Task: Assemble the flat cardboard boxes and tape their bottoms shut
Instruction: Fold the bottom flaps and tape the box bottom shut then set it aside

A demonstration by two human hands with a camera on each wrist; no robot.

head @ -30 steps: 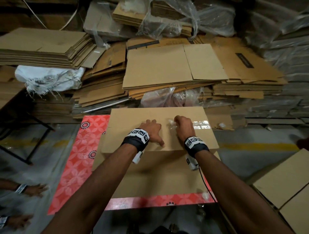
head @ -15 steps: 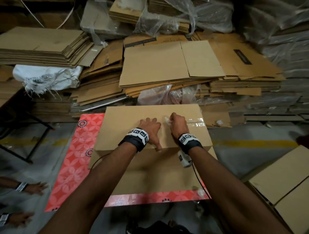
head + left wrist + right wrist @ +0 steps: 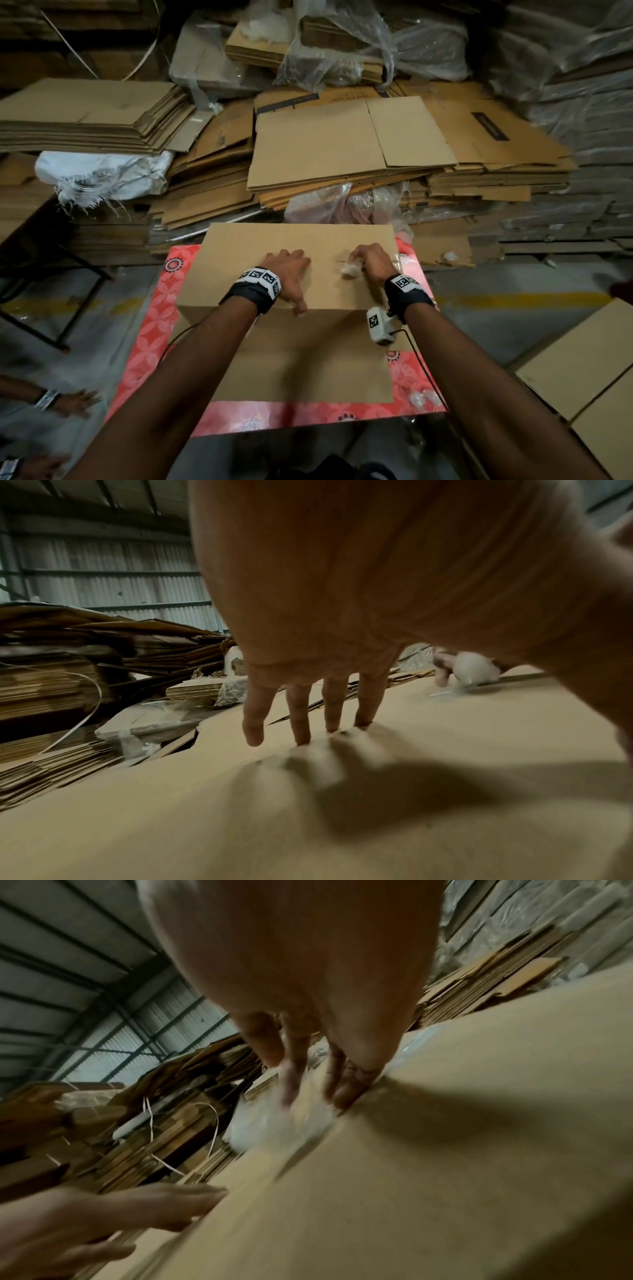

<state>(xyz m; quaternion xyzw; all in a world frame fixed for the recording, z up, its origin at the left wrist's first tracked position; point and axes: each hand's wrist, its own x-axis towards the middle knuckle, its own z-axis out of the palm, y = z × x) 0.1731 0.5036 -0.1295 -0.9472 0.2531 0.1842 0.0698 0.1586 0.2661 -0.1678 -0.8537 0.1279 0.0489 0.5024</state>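
A brown cardboard box (image 3: 239, 274) stands on the red flower-patterned table (image 3: 154, 325), its closed flaps facing up. My left hand (image 3: 289, 274) lies flat on the top panel, fingers (image 3: 301, 715) straight and spread, thumb at the near edge. My right hand (image 3: 375, 262) is to its right on the flap seam and grips a crumpled white wad (image 3: 350, 270), pressing it onto the cardboard. The wad (image 3: 267, 1129) is blurred under those fingers. A glossy strip of clear tape (image 3: 397, 257) shows at the seam's right end.
Stacks of flat cartons (image 3: 342, 150) and plastic wrap fill the floor behind the table. Another brown box (image 3: 582, 359) sits at the lower right. Another person's hands (image 3: 68, 404) are at the lower left, beside a black metal frame (image 3: 51, 301).
My right hand has slid the wad to the right along the seam. The left hand has stayed flat in about the same place on the box.
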